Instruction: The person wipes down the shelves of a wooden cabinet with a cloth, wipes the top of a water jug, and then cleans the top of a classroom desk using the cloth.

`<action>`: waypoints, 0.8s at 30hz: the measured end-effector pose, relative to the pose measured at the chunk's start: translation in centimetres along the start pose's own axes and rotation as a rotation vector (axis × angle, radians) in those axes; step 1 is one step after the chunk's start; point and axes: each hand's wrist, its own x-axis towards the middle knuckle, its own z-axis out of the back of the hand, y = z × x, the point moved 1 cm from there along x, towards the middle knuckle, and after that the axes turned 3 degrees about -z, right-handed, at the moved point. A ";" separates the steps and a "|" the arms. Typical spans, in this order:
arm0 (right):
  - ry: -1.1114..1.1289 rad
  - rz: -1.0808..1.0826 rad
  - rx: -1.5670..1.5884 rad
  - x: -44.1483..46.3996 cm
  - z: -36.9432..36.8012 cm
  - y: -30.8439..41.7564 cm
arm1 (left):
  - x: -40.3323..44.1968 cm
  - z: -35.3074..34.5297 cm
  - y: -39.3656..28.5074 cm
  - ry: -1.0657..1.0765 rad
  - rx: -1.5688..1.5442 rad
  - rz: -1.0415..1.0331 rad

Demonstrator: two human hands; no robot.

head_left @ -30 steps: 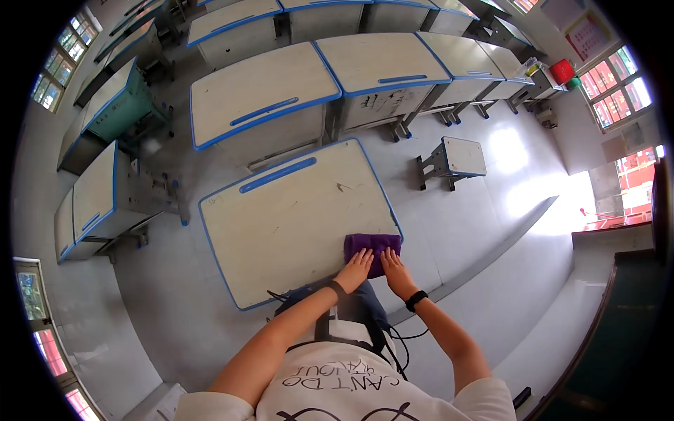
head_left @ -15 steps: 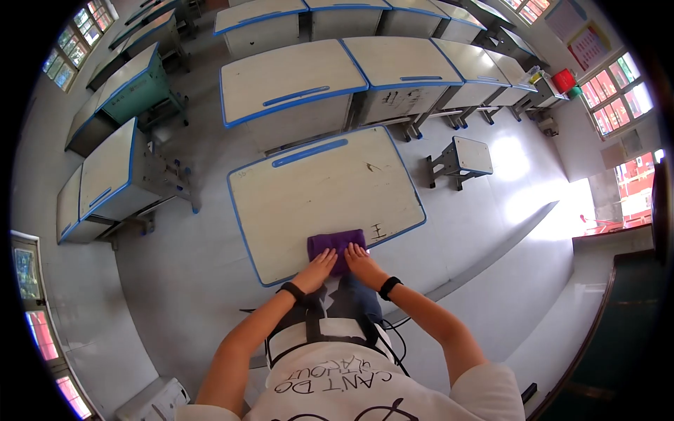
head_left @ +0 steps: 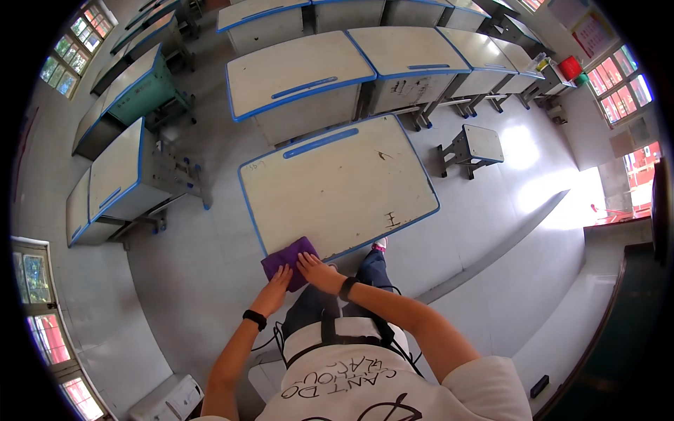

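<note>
A folded purple cloth (head_left: 290, 255) lies over the near left corner of the desk (head_left: 337, 189), part of it past the blue edge. My left hand (head_left: 274, 291) presses on the cloth's near left part, fingers flat. My right hand (head_left: 317, 273) rests beside it on the cloth's right side, fingers stretched out and pointing left. Both palms face down and neither hand is wrapped round the cloth. The desk top has a long blue groove at its far edge and dark marks near its right corner.
Rows of desks (head_left: 298, 74) stand beyond, with more desks (head_left: 116, 168) on the left. A small stool (head_left: 483, 143) is to the right. A raised floor edge (head_left: 491, 261) runs at the right. My legs are against the desk's near side.
Both hands and the purple cloth have moved left along the desk's near edge, from the right corner to the left corner. The cloth is now tilted. The view has shifted.
</note>
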 end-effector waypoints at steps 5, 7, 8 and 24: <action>-0.070 0.037 0.080 -2.2 0.1 -2.2 | 2.1 -1.2 -0.6 0.013 0.052 -0.006; -0.079 0.005 0.063 -3.2 0.9 -3.8 | 3.8 -0.8 -1.3 0.029 0.018 -0.033; -0.080 -0.013 0.060 -3.7 1.3 -4.7 | 5.0 -0.7 -1.6 0.035 0.005 -0.054; -0.094 -0.479 0.172 -16.3 7.8 -28.6 | 34.7 1.7 -14.6 0.002 0.326 -0.300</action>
